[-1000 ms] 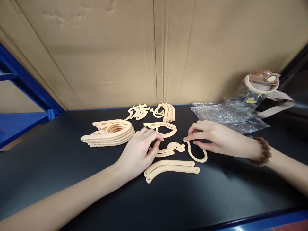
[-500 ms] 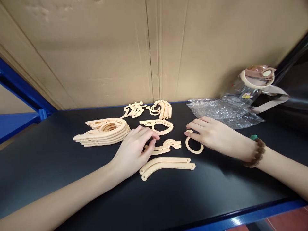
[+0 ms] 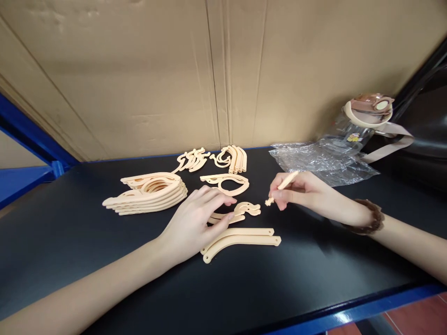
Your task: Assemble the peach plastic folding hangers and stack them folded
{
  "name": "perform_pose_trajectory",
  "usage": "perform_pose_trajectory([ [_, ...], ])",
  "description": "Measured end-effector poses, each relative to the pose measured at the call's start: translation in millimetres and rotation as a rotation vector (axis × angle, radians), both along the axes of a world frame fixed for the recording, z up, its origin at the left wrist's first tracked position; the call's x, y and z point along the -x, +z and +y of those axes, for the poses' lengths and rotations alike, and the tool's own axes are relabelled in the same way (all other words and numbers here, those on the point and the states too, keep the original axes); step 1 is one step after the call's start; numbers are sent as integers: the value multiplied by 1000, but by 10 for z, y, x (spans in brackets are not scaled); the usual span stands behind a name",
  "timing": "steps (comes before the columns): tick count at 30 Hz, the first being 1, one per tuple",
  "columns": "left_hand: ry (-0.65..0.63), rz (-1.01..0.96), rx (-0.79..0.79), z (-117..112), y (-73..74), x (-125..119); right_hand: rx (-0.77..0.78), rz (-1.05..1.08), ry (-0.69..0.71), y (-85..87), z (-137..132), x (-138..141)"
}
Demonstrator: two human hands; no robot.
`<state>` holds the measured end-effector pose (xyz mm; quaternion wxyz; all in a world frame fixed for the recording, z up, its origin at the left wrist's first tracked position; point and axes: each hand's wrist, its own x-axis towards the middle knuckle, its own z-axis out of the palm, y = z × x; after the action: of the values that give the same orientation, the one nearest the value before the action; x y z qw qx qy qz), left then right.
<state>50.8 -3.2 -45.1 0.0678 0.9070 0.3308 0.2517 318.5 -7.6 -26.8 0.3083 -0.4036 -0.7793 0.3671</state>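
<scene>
Between the thumb and fingers of my right hand [image 3: 293,193] is a cream plastic hanger hook [image 3: 288,180], lifted off the black table and seen nearly edge-on. My left hand [image 3: 200,218] hovers with thumb and index finger apart, holding nothing. Partly hidden behind its fingers lie wavy cream hanger pieces [image 3: 248,208]. Just below the left fingertips, two long curved hanger arms [image 3: 244,238] lie side by side. Beyond that hand is a folded hanger piece with a loop [image 3: 234,186]. To its left rises a stack of folded hangers [image 3: 150,197].
Towards the cardboard wall [image 3: 139,79] lie a pile of small hooks [image 3: 192,159] and a bunch of curved arms [image 3: 238,159]. At the right, a clear plastic bag [image 3: 314,160] lies by a strapped water bottle [image 3: 363,121]. A blue frame edge [image 3: 349,309] borders the table.
My right hand has picked the hook up off the table and turned it edge-on. My left hand's thumb and index finger have spread apart.
</scene>
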Motion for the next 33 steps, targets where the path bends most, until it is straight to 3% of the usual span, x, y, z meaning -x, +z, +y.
perform_pose_trajectory([
  [3,-25,19,0,8,-10,-4,200,68,22,-74,33,11],
  [7,-34,31,8,25,-24,-11,303,58,51,-156,82,9],
  [19,-22,9,76,4,-7,-30,346,104,55,-159,79,45],
  [33,69,47,-68,18,-25,-8,362,135,40,-183,100,42],
])
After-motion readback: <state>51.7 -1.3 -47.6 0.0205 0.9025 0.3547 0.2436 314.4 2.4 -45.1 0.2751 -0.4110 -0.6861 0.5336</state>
